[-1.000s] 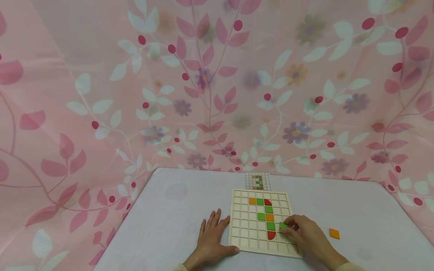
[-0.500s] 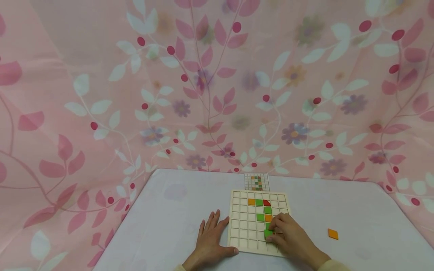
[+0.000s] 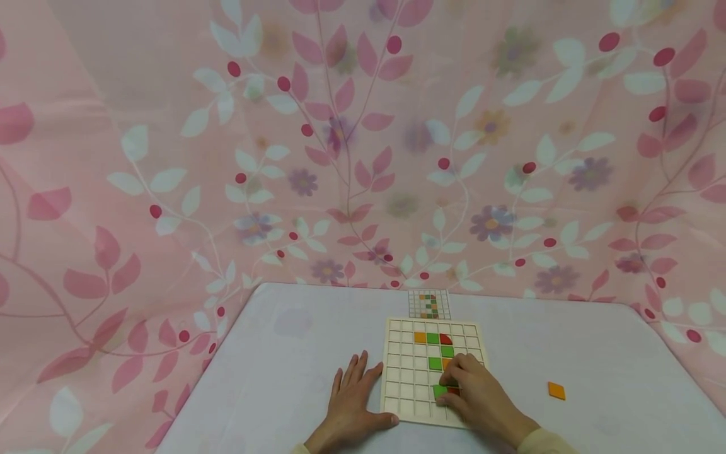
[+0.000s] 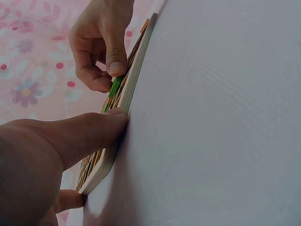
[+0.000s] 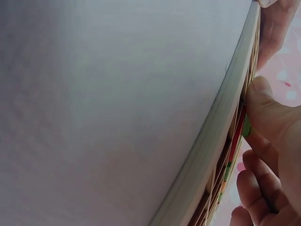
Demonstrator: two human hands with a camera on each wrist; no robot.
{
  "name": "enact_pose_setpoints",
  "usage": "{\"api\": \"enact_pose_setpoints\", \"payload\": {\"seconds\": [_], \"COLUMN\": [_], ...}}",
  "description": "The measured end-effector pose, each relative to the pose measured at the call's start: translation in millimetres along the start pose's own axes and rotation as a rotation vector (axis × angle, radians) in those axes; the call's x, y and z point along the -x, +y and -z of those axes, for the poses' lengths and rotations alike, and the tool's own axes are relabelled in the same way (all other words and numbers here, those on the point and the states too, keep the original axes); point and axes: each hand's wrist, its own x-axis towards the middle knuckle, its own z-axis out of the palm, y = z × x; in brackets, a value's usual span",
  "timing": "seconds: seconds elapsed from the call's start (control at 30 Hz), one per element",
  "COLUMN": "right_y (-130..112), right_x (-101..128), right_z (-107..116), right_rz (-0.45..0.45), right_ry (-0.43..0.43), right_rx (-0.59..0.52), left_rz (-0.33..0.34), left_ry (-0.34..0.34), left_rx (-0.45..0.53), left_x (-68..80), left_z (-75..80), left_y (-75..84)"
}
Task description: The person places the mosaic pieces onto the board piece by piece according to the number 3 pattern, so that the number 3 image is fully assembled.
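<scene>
Green tile point(image 3: 439, 391) sits pinched under the right hand's point(image 3: 482, 400) fingertips at the lower middle of the head view, low on the wooden grid board point(image 3: 397, 378); a second ago that hand held it at the board's right edge, so it has slid left and down to a cell just left of the red piece point(image 3: 454, 391), which suggests the tile is being seated there. The left hand point(image 3: 351, 403) has not moved: flat and relaxed on the white table point(image 3: 283, 353), thumb against the board's near left corner. An orange tile point(image 3: 557, 390) lies apart at right, and a small pattern card point(image 3: 430, 304) lies beyond the board. From the left wrist, the thumb point(image 4: 89, 134) presses the board's edge point(image 4: 136, 70), while the other hand nips the tile point(image 4: 115, 86), thin, flat and glossy, tilted on the grid. From the right wrist, the tile point(image 5: 246, 127) shows as a green sliver under the thumb point(image 5: 263, 110), beside a red strip.
</scene>
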Motion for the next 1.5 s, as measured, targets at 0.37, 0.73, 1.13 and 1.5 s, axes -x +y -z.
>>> {"api": "enact_pose_setpoints", "payload": {"seconds": [0.37, 0.73, 1.13, 1.5], "right_y": [-1.8, -4.4, -1.6, -0.5], "right_x": [-0.2, -0.5, -2.5, -2.4], "right_z": [-2.3, 2.4, 5.9, 6.6], "right_rz": [0.063, 0.024, -0.007, -0.028], "right_ry": [0.062, 0.038, -0.014, -0.046], "right_rx": [0.009, -0.007, -0.100, -0.138], "left_rz": [0.001, -0.018, -0.021, -0.017], "left_ry": [0.004, 0.009, 0.011, 0.005], "left_rx": [0.006, 0.008, 0.015, 0.016], "left_x": [1.6, 3.6, 2.4, 3.6], "left_z": [-4.1, -1.4, 0.9, 2.1], "left_y": [-3.1, -0.2, 2.8, 3.5]}}
